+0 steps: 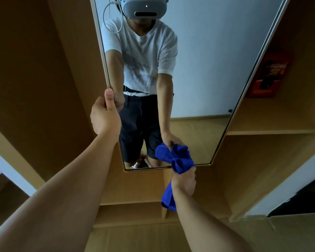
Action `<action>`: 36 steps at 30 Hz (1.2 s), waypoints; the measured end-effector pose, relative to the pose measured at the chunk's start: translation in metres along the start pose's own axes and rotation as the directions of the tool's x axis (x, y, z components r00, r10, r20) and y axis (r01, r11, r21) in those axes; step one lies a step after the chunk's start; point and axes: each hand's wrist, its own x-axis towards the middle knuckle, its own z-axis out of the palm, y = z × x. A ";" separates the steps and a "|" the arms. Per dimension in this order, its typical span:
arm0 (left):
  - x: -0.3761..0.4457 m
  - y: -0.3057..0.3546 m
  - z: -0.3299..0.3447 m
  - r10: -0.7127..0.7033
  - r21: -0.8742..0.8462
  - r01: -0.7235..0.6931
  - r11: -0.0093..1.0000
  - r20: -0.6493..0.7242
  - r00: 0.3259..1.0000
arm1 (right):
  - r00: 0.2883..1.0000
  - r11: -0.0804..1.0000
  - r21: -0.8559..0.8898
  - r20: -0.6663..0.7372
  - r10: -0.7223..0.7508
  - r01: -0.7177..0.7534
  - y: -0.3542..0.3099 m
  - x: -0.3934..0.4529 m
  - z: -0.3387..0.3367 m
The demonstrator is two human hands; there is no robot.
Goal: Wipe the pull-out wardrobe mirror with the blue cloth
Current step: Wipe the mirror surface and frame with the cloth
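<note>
The left hand (pixel 105 115) grips the left edge of the mirror (pixel 198 70), thumb laid along the pale frame, fingers curled behind it out of sight. The right hand (pixel 185 180) is closed around the blue cloth (pixel 181 165), pressing a bunched wad of it against the glass at the mirror's bottom edge, near its right corner; a loose tail of the cloth hangs below the wrist. The mirror stands between the two hands and rises above them, tilted in this wide view. A wooden shelf (pixel 269 132) lies to the right of the right hand, above it, with an orange box (pixel 267 77) on it. More wardrobe panels sit beneath both forearms.
</note>
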 end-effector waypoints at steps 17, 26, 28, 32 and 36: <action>-0.001 0.002 -0.007 0.037 0.005 -0.038 0.999 0.079 0.996 | 0.985 0.989 0.143 -0.164 0.060 -0.036 -0.020 0.007 -0.022; 0.001 0.005 -0.015 0.026 0.023 -0.030 0.999 0.163 0.986 | 0.986 0.932 0.328 0.120 0.120 -0.153 -0.038 -0.054 0.042; 0.000 0.007 -0.017 0.012 0.046 -0.021 0.999 0.177 0.984 | 0.988 0.925 0.352 0.104 0.110 -0.140 -0.048 -0.059 0.036; -0.002 0.011 -0.022 -0.036 0.063 0.022 0.998 0.219 0.975 | 0.996 0.874 0.479 0.041 0.075 -0.085 -0.081 -0.067 0.009; -0.005 0.018 -0.029 -0.121 0.050 0.111 0.993 0.261 0.958 | 0.991 0.860 0.497 -0.120 -0.058 0.111 -0.129 -0.072 -0.032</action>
